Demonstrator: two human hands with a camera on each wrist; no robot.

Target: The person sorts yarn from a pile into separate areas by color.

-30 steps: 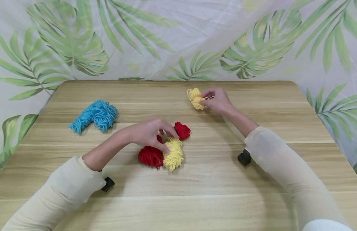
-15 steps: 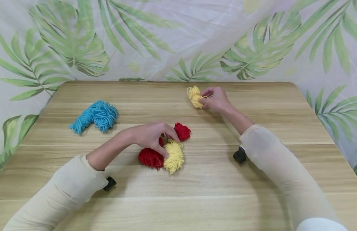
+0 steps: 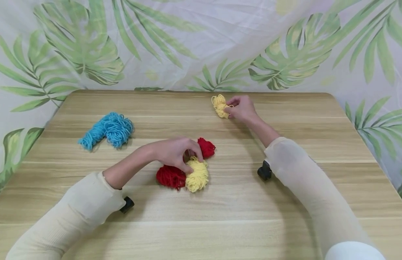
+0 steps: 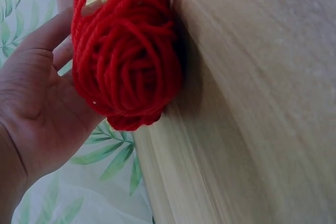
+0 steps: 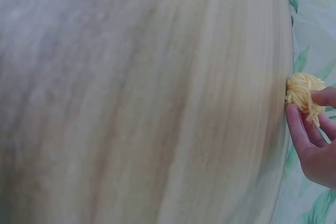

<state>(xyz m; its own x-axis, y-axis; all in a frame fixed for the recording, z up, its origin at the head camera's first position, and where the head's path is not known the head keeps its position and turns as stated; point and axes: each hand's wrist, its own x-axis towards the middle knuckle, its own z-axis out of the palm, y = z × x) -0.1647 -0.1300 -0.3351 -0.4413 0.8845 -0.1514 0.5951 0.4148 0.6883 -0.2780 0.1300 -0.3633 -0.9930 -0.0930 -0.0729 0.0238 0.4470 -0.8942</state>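
Note:
In the head view, my left hand (image 3: 175,153) reaches over the middle of the table, thumb and fingertips pinching the upper end of a pale yellow skein of yarn (image 3: 197,177). A dark red skein (image 3: 170,177) lies against its left side, and a second red skein (image 3: 206,148) lies just beyond the fingertips. The left wrist view has a red skein (image 4: 128,66) large in front, partly covering the fingers. Near the table's far edge, my right hand (image 3: 243,109) pinches a smaller yellow skein (image 3: 219,105) between thumb and fingers; the right wrist view also shows this yellow skein (image 5: 304,94).
Blue yarn (image 3: 114,130) lies in a bent heap on the left of the wooden table (image 3: 201,234). Behind the far edge hangs a leaf-patterned cloth (image 3: 220,43). A black wrist camera (image 3: 264,171) sits under the right sleeve, another black camera (image 3: 127,204) under the left.
My right hand has moved slightly toward the far edge with the small yellow skein, its forearm shifting left. My left hand has slid a little to the right, still at the pale yellow skein.

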